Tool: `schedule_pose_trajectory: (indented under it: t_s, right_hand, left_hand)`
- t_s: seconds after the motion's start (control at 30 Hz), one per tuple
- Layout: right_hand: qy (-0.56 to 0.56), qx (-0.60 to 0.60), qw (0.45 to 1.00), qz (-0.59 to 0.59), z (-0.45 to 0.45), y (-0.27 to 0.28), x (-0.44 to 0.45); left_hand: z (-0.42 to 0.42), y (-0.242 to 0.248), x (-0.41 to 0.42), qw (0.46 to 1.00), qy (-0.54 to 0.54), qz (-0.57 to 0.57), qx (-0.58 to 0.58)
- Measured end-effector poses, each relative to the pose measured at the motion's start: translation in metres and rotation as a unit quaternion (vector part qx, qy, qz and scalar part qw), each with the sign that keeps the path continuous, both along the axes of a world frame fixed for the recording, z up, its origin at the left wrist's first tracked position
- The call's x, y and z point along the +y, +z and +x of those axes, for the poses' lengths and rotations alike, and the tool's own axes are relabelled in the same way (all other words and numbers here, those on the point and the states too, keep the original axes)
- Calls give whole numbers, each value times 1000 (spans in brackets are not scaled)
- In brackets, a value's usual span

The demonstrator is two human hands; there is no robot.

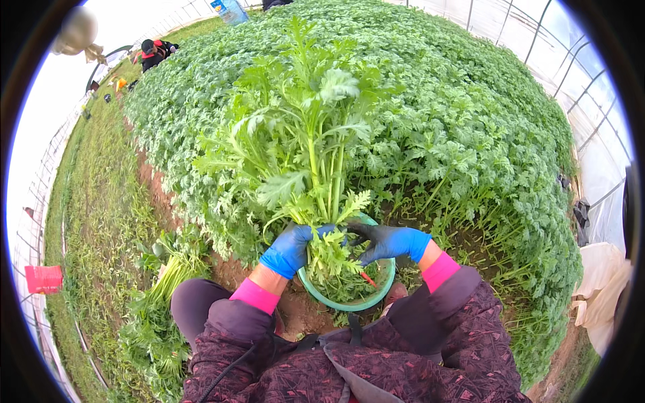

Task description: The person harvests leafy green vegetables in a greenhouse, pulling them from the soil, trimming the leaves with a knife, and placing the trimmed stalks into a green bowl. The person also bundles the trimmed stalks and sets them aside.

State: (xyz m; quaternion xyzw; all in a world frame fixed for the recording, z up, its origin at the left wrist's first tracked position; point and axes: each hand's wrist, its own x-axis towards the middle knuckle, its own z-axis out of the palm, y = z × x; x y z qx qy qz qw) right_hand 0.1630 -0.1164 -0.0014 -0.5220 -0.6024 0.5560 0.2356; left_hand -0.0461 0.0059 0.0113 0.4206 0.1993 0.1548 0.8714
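My left hand (pixel 297 248), in a blue glove, is closed around the lower stems of an upright bunch of leafy greens (pixel 315 151) with lobed leaves. My right hand (pixel 385 243), gloved in blue with dark soiling, is beside the base of the bunch, its fingers apart and partly behind leaves. Below both hands stands a round green basin (pixel 347 306) with leafy trimmings (pixel 342 287) in it. A red-handled tool (pixel 369 280) lies in the basin; its other end is hidden.
A pile of cut greens (pixel 166 302) lies on the ground at the left. Dense growing greens (pixel 468 126) spread ahead and right. Another person (pixel 153 53) crouches at the bed's far left edge. Plastic sheeting over metal hoops (pixel 587 85) borders the right side.
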Motion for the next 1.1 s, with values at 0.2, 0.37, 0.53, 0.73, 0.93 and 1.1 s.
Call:
schedule_pose_trajectory:
  t_s: [0.2, 0.37, 0.53, 0.73, 0.93, 1.1]
  right_hand:
    - [-218, 407, 881, -104, -20, -14, -8]
    - [-172, 330, 925, -82, -37, -3, -9]
    - [-97, 114, 989, 7, -40, 11, -1]
    - [-206, -251, 911, 253, -28, -14, 17]
    - [-204, -430, 869, 132, -10, -6, 10]
    - [-265, 10, 963, 49, -10, 20, -10]
  left_hand:
    - [-8, -38, -12, 929, -114, 352, 13]
    - [-14, -67, -5, 722, -282, 631, 31]
    - [-4, -91, -26, 940, -138, 311, 15]
    - [-1, -87, -27, 983, -131, -95, 84]
    - [-2, -92, -22, 963, -215, 51, 156]
    - [10, -107, -11, 974, -207, -65, -64]
